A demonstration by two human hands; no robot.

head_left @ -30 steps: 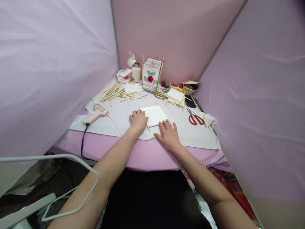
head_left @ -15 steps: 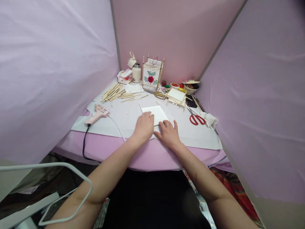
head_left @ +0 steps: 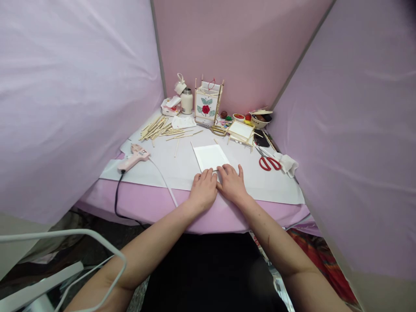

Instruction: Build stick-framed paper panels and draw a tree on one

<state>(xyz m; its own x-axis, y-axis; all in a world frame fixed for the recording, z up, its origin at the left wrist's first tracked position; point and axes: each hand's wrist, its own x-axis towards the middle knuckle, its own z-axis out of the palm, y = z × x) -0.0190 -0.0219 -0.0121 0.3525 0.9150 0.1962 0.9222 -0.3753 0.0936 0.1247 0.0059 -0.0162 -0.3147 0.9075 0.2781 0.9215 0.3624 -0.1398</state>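
While both hands meet at the near edge of a white panel framed with thin sticks (head_left: pixel 210 157), the left hand (head_left: pixel 204 189) has its bent fingertips on that edge, left of the right hand (head_left: pixel 232 183). The right hand lies with fingers spread, several tips touching the panel's near right corner and its thumb turned in beside the left hand. Whether either grip pinches the edge or only presses on it, I cannot tell. The panel lies flat at the middle of the worktop (head_left: pixel 276 188), on a white covering laid over pink cloth.

To the left, well apart from the hands, a pink glue gun (head_left: pixel 134 158) rests on its side, a black cable running from its handle over the near edge. Farther off on the left are loose wooden sticks (head_left: pixel 155 128). On the right lie red-handled scissors (head_left: pixel 269 163) beside a crumpled white cloth (head_left: pixel 287 165), and beyond them another stick frame (head_left: pixel 241 129). Gold-handled scissors (head_left: pixel 218 130) lie just left of that frame. At the far side stand a stick-built box with a red flower (head_left: pixel 205 109) and a cream jar (head_left: pixel 186 104).
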